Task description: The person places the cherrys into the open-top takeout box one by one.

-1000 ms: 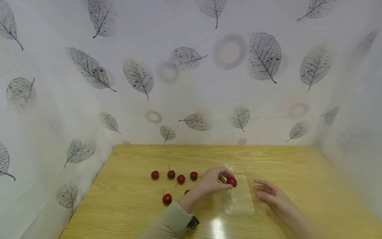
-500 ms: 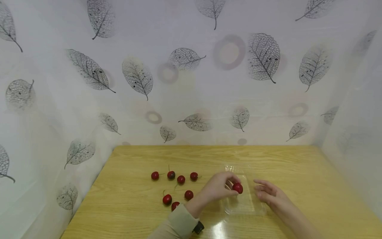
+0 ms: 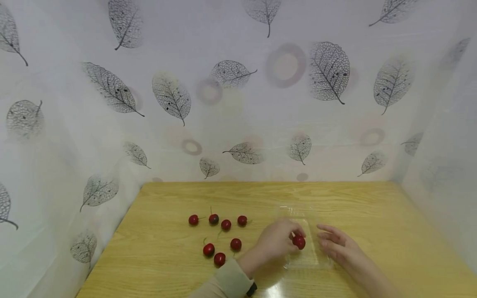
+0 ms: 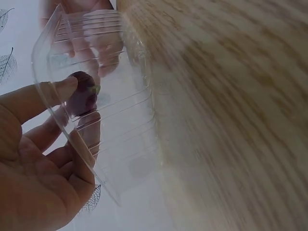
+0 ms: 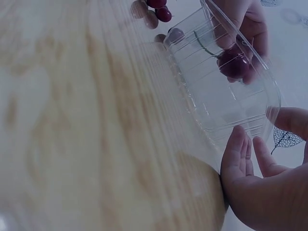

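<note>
My left hand [image 3: 279, 238] pinches a dark red cherry [image 3: 299, 242] between thumb and fingers, its stem showing in the right wrist view. The cherry is inside the walls of a clear plastic box [image 3: 309, 263], seen through its side in the left wrist view [image 4: 120, 120]. My right hand [image 3: 340, 248] stays at the box's right side, fingers loosely extended, fingertips right at the wall in the right wrist view. Left of my left hand, several cherries lie loose, among them one cherry [image 3: 220, 259] close to the sleeve and another cherry [image 3: 236, 244] near the wrist.
The box stands on a wooden table [image 3: 167, 194] with a glossy glare near its front. A pale cloth wall [image 3: 238, 111] printed with leaves rises behind the table and along both sides. A beige sleeve [image 3: 231, 279] covers the left forearm, with a black strap at the wrist.
My left hand has moved right and toward the front, lowering the cherry into the box. Two cherries earlier covered by the left arm now show. My right hand has stayed in place.
</note>
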Tool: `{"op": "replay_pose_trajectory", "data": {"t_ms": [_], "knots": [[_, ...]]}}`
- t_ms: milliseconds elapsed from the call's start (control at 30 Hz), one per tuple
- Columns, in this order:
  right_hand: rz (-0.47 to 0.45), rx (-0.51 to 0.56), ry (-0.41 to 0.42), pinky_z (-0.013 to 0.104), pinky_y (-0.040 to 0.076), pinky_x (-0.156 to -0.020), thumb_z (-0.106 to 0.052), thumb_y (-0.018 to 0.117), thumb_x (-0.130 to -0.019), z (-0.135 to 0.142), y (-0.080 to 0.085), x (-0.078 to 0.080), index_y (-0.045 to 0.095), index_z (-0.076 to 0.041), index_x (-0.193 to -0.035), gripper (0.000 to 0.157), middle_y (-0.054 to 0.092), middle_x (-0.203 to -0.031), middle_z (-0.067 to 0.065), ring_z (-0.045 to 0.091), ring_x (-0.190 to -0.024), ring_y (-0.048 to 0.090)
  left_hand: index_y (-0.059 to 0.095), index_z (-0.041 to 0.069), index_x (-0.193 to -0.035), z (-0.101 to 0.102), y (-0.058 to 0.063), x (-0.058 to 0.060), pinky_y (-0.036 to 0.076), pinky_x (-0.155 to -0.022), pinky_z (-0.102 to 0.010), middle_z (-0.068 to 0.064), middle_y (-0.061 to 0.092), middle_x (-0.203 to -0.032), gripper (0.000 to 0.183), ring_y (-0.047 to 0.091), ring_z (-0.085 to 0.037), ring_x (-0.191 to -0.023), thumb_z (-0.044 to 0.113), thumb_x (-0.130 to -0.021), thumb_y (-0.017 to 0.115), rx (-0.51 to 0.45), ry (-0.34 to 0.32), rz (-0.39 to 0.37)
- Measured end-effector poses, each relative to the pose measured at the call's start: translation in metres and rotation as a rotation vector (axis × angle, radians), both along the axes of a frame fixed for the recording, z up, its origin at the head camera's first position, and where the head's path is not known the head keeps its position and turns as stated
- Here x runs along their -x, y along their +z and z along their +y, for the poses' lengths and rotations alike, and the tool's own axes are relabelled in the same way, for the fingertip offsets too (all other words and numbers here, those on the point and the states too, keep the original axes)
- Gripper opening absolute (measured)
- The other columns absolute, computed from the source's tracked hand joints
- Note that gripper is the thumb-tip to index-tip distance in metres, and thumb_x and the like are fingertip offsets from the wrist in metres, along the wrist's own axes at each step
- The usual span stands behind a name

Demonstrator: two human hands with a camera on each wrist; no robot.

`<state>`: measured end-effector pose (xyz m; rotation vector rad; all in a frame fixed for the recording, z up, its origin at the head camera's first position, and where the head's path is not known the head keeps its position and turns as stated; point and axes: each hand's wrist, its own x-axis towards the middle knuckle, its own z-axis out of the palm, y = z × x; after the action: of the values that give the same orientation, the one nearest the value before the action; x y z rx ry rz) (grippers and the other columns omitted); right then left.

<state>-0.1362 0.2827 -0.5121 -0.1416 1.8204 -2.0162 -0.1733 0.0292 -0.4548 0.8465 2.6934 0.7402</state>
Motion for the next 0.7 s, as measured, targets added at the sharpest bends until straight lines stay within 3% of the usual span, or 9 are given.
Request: {"op": "replay_pose_trajectory", "data": {"t_ms": [433,700], "knots": [[-0.003,0.015,0.009,0.018,0.054,-0.1,-0.01,0.05,-0.111,0.002,-0.003,-0.001,0.062,-0.047,-0.13,0.044,0.06,-0.128,-0.016,-0.002,-0.118,0.061,0.077,0.034,-0.112,0.006,-0.004,-0.01,0.051,-0.082,-0.017,0.016,0.071,-0.103,0.032,0.061,-0.001,-0.093,0.023,-0.084,0.09,0.228,-0.061,0.214],[-0.015,0.023,0.011,0.017,0.054,-0.1,-0.011,0.05,-0.111,0.001,-0.002,-0.001,0.061,-0.046,-0.13,0.041,0.06,-0.128,-0.017,-0.002,-0.118,0.061,0.077,0.032,-0.112,0.005,-0.004,-0.012,0.05,-0.08,-0.014,0.016,0.071,-0.101,0.035,0.061,0.0,-0.089,0.021,-0.082,0.09,0.208,-0.058,0.226]]}}
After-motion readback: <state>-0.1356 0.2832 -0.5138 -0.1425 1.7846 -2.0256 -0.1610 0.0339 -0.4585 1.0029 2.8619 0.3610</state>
